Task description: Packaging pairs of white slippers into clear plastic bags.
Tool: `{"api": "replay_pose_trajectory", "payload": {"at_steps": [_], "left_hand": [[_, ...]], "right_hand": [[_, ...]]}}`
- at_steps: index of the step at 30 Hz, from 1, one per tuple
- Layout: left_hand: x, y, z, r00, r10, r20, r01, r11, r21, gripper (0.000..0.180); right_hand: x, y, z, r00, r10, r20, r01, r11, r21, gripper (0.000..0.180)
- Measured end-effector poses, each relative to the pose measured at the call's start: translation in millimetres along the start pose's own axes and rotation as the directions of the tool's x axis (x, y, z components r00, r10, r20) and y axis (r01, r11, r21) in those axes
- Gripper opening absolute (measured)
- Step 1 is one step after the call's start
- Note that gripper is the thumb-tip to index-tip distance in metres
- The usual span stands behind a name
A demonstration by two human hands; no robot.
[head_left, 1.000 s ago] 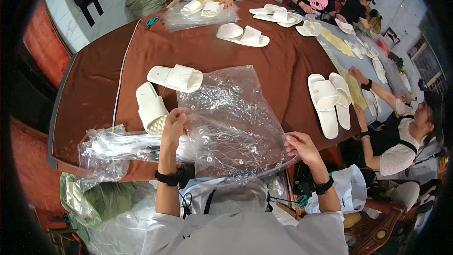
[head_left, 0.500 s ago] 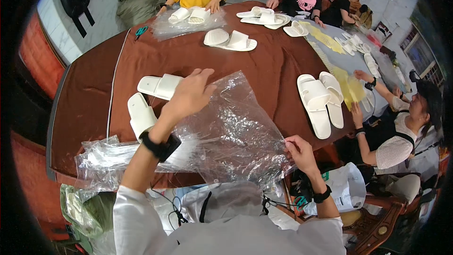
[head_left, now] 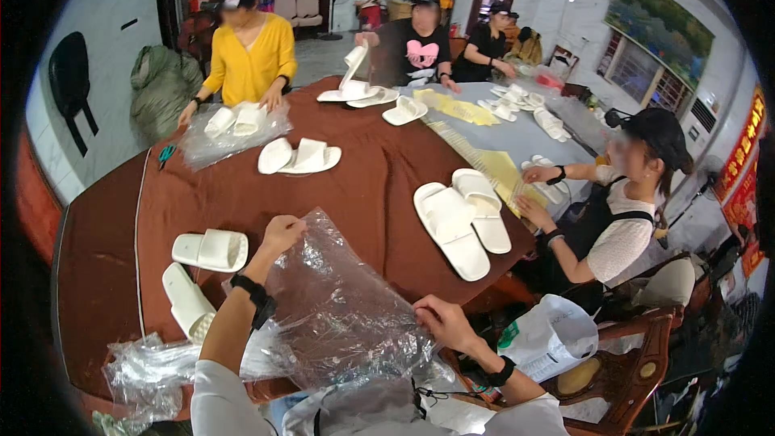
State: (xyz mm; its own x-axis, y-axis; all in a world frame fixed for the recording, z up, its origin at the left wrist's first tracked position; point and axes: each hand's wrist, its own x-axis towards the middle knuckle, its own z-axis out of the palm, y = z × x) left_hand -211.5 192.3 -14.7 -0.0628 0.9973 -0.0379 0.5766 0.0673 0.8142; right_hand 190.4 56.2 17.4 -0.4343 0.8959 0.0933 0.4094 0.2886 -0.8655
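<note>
A large clear plastic bag (head_left: 343,299) is spread between my two hands over the near edge of the table. My left hand (head_left: 282,236) is closed at the bag's far left corner, its fingertips on the film. At the right edge, my right hand (head_left: 446,324) pinches the bag between thumb and fingers. Left of my left hand lie two white slippers, one sideways (head_left: 211,250) and one slanted toward me (head_left: 187,300). Under my left forearm, a pile of clear plastic bags (head_left: 149,367) rests at the table's edge.
The brown-covered table (head_left: 355,182) also holds a white slipper pair (head_left: 452,226) at right and another (head_left: 300,156) farther back. Teal scissors (head_left: 166,155) lie far left. Co-workers sit or stand around, one lifting a slipper (head_left: 352,64). A wooden chair (head_left: 622,371) stands at near right.
My view has tilted up and shifted right. My left hand has gone from spread over the bag to closed at its corner. A co-worker at the back has raised a slipper.
</note>
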Motion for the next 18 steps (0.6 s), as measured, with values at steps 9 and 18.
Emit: {"api": "replay_pose_trajectory", "payload": {"at_steps": [9,18], "left_hand": [[-34.1,72.5,8.4,0.924,0.264,-0.276,-0.152,0.917,0.369,0.054],[-124.2,93.7,63.2,0.893,0.096,0.439,-0.351,0.758,0.549,0.090]], "right_hand": [[19.9,49.1,-22.4,0.960,0.050,-0.275,-0.053,0.999,-0.002,0.012],[55.5,29.1,-33.0,0.881,-0.167,-0.442,-0.187,0.736,-0.651,0.028]]}}
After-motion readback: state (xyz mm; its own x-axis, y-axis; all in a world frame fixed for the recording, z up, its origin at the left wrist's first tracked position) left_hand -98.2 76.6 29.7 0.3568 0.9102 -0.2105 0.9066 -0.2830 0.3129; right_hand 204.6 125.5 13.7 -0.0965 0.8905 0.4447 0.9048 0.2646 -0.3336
